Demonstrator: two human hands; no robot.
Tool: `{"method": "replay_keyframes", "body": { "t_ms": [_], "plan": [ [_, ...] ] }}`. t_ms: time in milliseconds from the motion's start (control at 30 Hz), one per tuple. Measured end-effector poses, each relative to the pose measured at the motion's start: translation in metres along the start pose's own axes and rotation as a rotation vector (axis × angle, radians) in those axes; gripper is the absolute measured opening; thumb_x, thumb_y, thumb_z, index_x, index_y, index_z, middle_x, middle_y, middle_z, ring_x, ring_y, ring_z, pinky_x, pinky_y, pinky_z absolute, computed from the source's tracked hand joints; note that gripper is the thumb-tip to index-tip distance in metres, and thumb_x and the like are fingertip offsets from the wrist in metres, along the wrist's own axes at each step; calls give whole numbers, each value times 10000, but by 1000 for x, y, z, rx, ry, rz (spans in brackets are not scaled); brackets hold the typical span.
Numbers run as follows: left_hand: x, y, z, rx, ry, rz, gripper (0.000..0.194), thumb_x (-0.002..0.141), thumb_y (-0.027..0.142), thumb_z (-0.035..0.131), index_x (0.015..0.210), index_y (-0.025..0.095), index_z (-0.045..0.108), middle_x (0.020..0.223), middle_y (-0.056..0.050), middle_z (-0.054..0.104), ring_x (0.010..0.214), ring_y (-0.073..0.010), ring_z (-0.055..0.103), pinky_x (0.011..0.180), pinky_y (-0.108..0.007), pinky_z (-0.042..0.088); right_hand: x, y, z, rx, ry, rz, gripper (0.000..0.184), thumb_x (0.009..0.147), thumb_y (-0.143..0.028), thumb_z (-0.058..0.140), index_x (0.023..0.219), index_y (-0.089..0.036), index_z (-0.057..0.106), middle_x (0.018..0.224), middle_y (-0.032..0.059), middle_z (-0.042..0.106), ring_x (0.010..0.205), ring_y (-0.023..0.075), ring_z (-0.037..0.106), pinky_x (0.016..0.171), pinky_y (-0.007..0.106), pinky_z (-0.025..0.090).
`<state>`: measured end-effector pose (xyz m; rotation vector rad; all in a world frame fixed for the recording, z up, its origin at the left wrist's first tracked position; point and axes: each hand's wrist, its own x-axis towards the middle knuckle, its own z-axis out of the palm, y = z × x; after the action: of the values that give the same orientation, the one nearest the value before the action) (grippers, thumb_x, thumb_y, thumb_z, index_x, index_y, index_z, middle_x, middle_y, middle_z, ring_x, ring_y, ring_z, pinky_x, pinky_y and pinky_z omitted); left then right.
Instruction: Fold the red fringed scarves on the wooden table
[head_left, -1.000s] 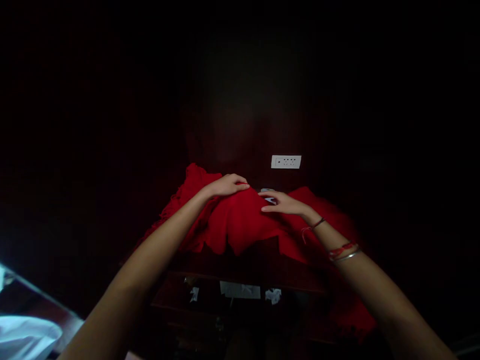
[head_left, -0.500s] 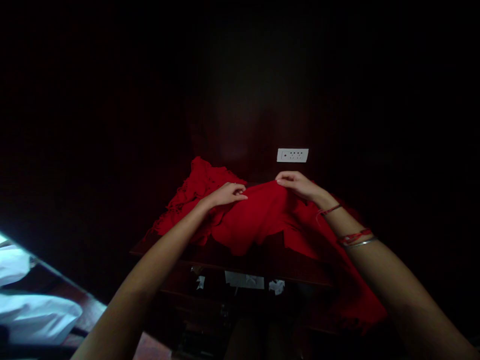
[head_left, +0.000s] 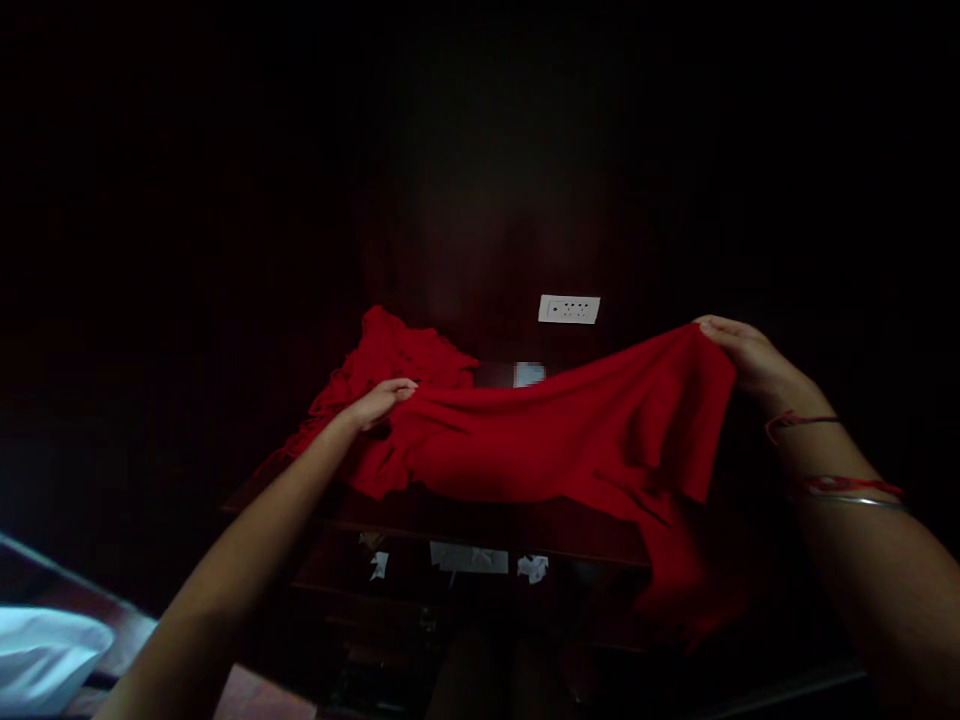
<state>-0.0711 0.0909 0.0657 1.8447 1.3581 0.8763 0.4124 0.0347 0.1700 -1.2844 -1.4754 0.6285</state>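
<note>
A red fringed shawl (head_left: 525, 440) stretches between my two hands above a dark wooden tabletop. My left hand (head_left: 381, 402) pinches its upper edge near the middle of the view. Out to the right and a little higher, my right hand (head_left: 739, 350) grips the same edge, and folds of cloth drop from it. The shawl's bunched, tasselled part lies on the left of the tabletop, behind my left hand. At the right, its other end hangs past the table edge and is blurred in the dark.
On the dark wall behind is a white socket plate (head_left: 569, 310). A small pale rectangle (head_left: 529, 374) shows behind the cloth. Crumpled papers (head_left: 533, 569) and a flat sheet (head_left: 469, 557) lie on a shelf below the tabletop (head_left: 480, 525). White fabric (head_left: 49, 655) is at the lower left.
My right hand has moved far right and up, drawing the shawl's edge taut. My left hand has shifted left and closed on the edge. A pale rectangle behind has come into view.
</note>
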Motion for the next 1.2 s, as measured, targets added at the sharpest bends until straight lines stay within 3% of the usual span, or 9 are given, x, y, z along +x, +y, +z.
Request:
{"method": "replay_keyframes", "body": {
  "t_ms": [100,200,367,467,533,667,767,967,1200],
  "plan": [
    [1,37,-55,-234,202,-36,201,739,246,473,915,159,517,719,20,552,594,-84,501,571,-213,418,-3,10,4,172,-51,64,109,675,-289,517,714,-191,492,695,32,521,560,95,454,549,246,344],
    [-4,81,-103,-141,340,30,271,800,210,406,1060,163,467,736,23,528,548,-45,442,538,-188,390,-4,16,18,155,-165,86,141,664,-322,540,703,-194,498,662,13,516,528,95,438,514,238,336],
    [1,89,-124,426,309,109,197,806,191,420,951,109,527,780,-4,533,681,-79,455,665,-231,388,-1,26,46,146,-275,95,216,627,-388,572,708,-202,500,656,-13,520,531,105,460,518,237,359],
    [7,58,-90,868,297,30,230,722,163,524,943,99,535,872,-60,532,786,-158,458,736,-319,380,-3,26,60,117,-342,79,237,625,-410,569,703,-195,507,653,-16,526,541,109,469,532,244,366],
    [2,40,-44,998,327,41,370,698,223,556,1047,118,490,1019,-116,471,901,-241,433,755,-398,366,-5,21,69,81,-421,37,245,630,-417,565,698,-185,525,665,-13,536,573,114,480,566,251,371],
    [-28,22,80,778,68,325,403,794,391,397,1132,173,427,1106,-111,425,1011,-224,410,835,-350,338,-8,4,84,-20,-570,-75,261,644,-422,553,680,-163,560,667,-10,543,631,121,486,636,261,366],
    [-39,12,144,693,-146,309,559,738,471,453,1200,174,351,1184,-129,385,1078,-255,370,865,-378,314,-9,-8,87,-58,-583,-133,259,660,-418,539,694,-162,567,680,-9,545,654,123,486,658,261,363],
    [-20,-3,134,626,-52,277,240,757,215,470,988,157,500,945,-73,542,914,-181,485,804,-283,364,-14,-6,70,-114,-497,-135,286,653,-448,528,676,-165,563,679,1,550,654,136,490,641,268,368],
    [-32,-13,133,796,-78,300,125,793,234,406,823,180,515,878,-65,526,846,-183,487,761,-299,368,-19,13,62,-107,-400,-105,297,652,-462,521,694,-170,557,695,14,547,648,141,488,612,270,380]
  ]
}}
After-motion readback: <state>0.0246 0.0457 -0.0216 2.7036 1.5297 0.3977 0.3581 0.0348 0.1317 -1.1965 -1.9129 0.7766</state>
